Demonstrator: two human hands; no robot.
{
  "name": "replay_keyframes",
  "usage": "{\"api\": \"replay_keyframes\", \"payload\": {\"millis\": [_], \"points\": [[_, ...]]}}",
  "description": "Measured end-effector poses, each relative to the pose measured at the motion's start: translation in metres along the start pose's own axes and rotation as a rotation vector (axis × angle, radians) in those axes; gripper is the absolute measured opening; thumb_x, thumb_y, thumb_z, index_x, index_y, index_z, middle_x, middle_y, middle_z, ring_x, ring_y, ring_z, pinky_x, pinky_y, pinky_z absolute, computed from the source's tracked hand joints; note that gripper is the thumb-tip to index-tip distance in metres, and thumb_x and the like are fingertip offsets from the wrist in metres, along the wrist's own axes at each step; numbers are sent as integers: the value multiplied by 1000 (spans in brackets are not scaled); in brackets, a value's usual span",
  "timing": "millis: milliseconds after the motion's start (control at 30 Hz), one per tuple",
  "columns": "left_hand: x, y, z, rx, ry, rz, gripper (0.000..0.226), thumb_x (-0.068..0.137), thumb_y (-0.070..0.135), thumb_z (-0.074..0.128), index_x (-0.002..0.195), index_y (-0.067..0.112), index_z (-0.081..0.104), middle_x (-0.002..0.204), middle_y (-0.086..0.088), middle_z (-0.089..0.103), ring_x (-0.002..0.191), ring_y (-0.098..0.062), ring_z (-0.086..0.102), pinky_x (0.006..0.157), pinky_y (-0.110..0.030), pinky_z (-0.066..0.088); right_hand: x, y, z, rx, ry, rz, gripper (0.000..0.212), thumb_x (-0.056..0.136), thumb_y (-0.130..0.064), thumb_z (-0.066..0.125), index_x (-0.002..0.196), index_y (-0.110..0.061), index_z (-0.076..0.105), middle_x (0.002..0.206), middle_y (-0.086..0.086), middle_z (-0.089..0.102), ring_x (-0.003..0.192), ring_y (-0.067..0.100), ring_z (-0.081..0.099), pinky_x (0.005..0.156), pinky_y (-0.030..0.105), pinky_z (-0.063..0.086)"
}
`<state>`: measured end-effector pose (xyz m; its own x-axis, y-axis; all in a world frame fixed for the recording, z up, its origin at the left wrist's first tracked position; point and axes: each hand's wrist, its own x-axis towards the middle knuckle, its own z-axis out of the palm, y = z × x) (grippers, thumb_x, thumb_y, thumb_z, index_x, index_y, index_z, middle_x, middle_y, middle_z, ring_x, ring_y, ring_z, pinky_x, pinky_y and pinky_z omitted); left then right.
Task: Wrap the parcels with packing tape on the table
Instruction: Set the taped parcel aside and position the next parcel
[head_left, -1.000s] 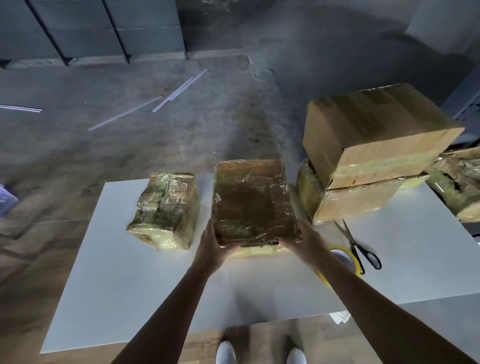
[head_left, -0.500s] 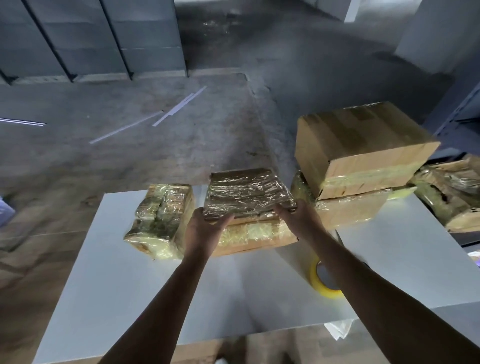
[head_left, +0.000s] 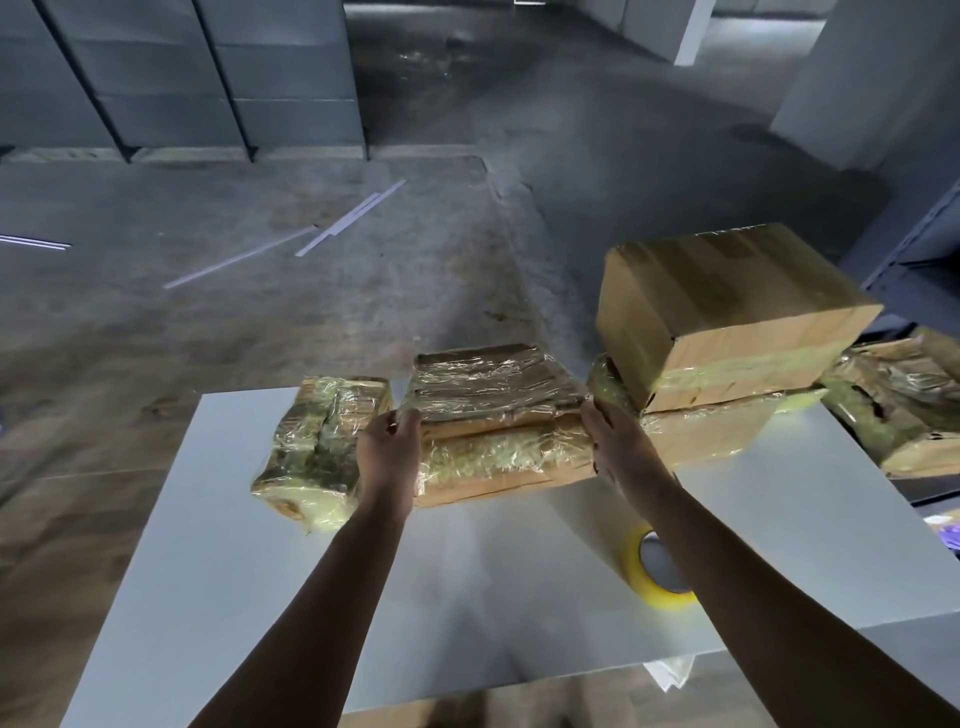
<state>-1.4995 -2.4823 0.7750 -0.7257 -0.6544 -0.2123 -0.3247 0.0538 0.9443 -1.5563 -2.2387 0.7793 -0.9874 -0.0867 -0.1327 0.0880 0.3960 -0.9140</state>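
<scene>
Parcel: the taped parcel sits in the middle of the frame at the far edge of the white table, its long side facing me.
My left hand: my left hand presses flat against the parcel's left end, fingers curled onto its top edge.
My right hand: my right hand holds the parcel's right end, fingers loosely closed on the corner.
Left neighbour: a smaller wrapped parcel lies just beside my left hand.
Right stack: a cardboard box rests on a flat wrapped parcel, right of centre.
Tape: a yellow tape roll lies on the table at lower right, partly hidden by my right forearm.
</scene>
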Motion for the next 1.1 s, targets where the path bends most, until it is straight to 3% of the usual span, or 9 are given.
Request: {"api": "replay_keyframes", "payload": {"millis": [233, 400, 500, 600, 733, 800, 900, 967, 1100], "points": [[3, 4, -4, -100, -34, 36, 13, 93, 16, 52, 81, 12, 54, 44, 14, 46, 42, -6, 39, 35, -13, 29, -11, 0, 4, 31, -11, 7, 29, 84, -15, 72, 110, -6, 61, 98, 12, 70, 92, 25, 67, 79, 35, 54], [15, 10, -15, -48, 54, 44, 26, 97, 14, 37, 83, 1, 55, 65, -5, 47, 64, -22, 41, 50, -30, 29, -6, -39, -8, -56, 59, -179, 35, 83, -8, 70, 114, -24, 66, 97, -11, 70, 87, -14, 60, 70, -1, 40], [18, 7, -15, -75, 35, -35, 36, 98, 18, 32, 82, -2, 57, 72, -11, 52, 67, -25, 45, 55, -33, 33, -2, -63, -10, -65, 159, -234, 40, 86, -13, 66, 123, -26, 64, 111, -13, 66, 102, -7, 60, 82, 3, 43], [18, 2, -15, -142, -11, -117, 42, 101, 29, 31, 84, 5, 60, 78, -12, 59, 77, -28, 56, 64, -35, 42, 1, -80, -8, -135, 189, -289, 36, 87, -15, 66, 120, -28, 66, 103, -15, 67, 92, -9, 60, 79, 6, 44], [20, -6, -18, -138, -184, -326, 43, 103, 36, 28, 121, 10, 56, 116, -17, 59, 103, -34, 60, 54, -33, 50, 8, -104, 3, -140, 236, -336, 27, 85, -18, 69, 106, -35, 71, 91, -30, 65, 90, -7, 62, 81, 8, 45], [16, -9, -23, 150, -283, -209, 35, 103, 25, 33, 126, 6, 51, 129, -20, 52, 114, -37, 54, 67, -43, 56, 12, -113, 11, -117, 227, -322, 22, 85, -20, 69, 96, -39, 72, 88, -30, 67, 90, -8, 62, 81, 9, 46], [10, -16, -32, 611, -234, 186, 44, 101, 26, 38, 141, 8, 36, 147, -22, 32, 133, -35, 35, 104, -48, 36, 15, -122, 23, -119, 197, -326, 22, 83, -22, 70, 86, -44, 71, 82, -38, 64, 87, -16, 59, 74, -1, 41], [5, -12, -35, 621, -292, 403, 60, 99, 45, 39, 149, 16, 26, 154, -17, 21, 139, -35, 26, 110, -49, 29, 17, -125, 32, -114, 188, -349, 20, 82, -24, 70, 88, -42, 72, 81, -39, 64, 86, -17, 59, 73, -2, 39], [-1, -1, -37, 463, -375, 342, 123, 56, 84, 60, 149, 38, -6, 157, -4, 13, 143, -30, 18, 113, -54, 26, 17, -128, 47, -109, 142, -379, 21, 83, -25, 70, 86, -46, 70, 84, -34, 67, 84, -12, 62, 72, 1, 42]]}}
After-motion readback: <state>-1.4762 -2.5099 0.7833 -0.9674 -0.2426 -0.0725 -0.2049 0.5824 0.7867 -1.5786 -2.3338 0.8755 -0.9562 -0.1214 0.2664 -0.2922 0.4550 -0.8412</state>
